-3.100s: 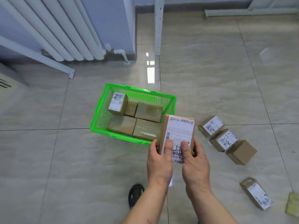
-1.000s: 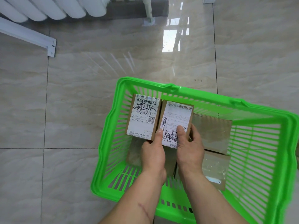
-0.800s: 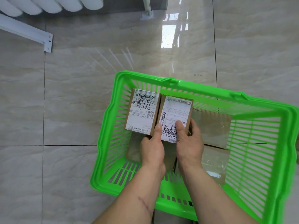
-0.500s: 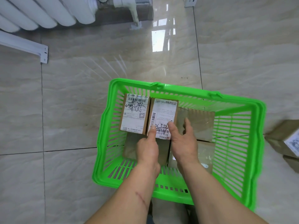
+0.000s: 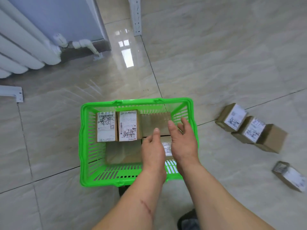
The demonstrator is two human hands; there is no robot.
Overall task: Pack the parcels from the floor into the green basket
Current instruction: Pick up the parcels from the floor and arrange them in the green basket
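Note:
The green basket (image 5: 84, 146) stands on the tiled floor in front of me. Two labelled parcels stand side by side at its far left: one (image 5: 106, 126) against the wall, the other (image 5: 128, 125) beside it. A plain brown parcel (image 5: 155, 121) lies to their right, and another (image 5: 123, 152) lies flat nearer me. My left hand (image 5: 153, 151) and my right hand (image 5: 182, 140) hover over the basket's right half, fingers apart, holding nothing. A parcel with a label (image 5: 167, 146) shows between my hands.
Three parcels (image 5: 231, 119) (image 5: 252, 130) (image 5: 272, 138) lie in a row on the floor to the right of the basket. A fourth parcel (image 5: 289, 176) lies nearer the right edge. A white radiator (image 5: 21, 44) and a metal post (image 5: 135, 15) stand at the back.
My hands have let go of the labelled parcel, which now stands in the basket beside the first one. Both hands have drawn back to the right, and the view has pulled away.

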